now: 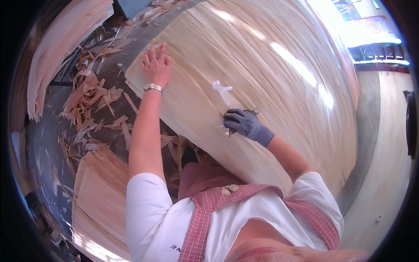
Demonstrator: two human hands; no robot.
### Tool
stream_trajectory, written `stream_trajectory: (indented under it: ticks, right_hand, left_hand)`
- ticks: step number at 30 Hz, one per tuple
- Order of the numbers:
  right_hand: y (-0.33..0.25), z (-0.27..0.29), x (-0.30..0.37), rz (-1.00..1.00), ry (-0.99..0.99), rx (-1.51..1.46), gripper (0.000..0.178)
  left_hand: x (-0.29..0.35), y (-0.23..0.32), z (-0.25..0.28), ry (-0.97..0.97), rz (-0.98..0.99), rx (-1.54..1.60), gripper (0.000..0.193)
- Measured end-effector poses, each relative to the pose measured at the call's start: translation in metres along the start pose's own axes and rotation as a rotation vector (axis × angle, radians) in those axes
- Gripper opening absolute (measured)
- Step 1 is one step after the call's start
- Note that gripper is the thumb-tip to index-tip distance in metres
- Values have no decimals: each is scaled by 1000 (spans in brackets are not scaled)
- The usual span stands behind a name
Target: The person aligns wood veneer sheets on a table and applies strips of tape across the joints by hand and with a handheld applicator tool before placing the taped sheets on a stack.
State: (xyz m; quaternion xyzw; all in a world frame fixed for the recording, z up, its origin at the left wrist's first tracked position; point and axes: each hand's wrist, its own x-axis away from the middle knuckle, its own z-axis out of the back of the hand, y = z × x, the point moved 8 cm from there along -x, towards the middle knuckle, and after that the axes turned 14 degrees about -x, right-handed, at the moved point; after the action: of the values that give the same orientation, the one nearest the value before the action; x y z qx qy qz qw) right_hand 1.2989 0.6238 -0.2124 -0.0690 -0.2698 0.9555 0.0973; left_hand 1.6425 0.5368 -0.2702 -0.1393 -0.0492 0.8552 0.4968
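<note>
My bare left hand [156,66], with a metal watch at the wrist, lies with fingers spread on a pale wood veneer sheet [270,65] near its far left corner. On my right hand [245,123] is a grey glove with dark fingertips. Its fingers are closed over a small, dark greenish flat tool [231,132] against the sheet, and only the tool's ends show, so I cannot tell its exact kind. From just beyond that hand a crumpled white strip [224,90], like tape, runs over the veneer.
Torn veneer scraps [85,94] litter the grey floor on the left. Nearer me is a stack of reddish veneer sheets [98,187]; another pale stack [65,48] stands at the far left. Bright light streaks cross the large sheet, and a pale floor strip [386,153] runs along the right.
</note>
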Motion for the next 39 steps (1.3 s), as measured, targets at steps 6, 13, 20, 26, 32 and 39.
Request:
stream_trajectory:
  ticks: [6, 13, 20, 26, 32, 39]
  right_hand:
    - [6, 43, 60, -304, 334, -365, 28]
    - [-23, 170, 197, -485, 1049, -657, 16]
    - [9, 114, 97, -755, 341, -999, 34]
    - [50, 10, -17, -743, -12, -627, 32]
    - [53, 11, -17, -746, -76, -6, 47]
    - [21, -7, 53, -747, 2, 82, 26]
  left_hand:
    - [-9, 4, -4, -87, -90, 9, 58]
    - [-14, -9, -3, -133, -50, 97, 61]
    - [169, 82, 103, 234, -181, 367, 72]
    - [247, 104, 102, 65, -93, 575, 70]
    - [274, 139, 118, 16, -212, 449, 72]
    - [265, 155, 119, -4, -280, 311, 74]
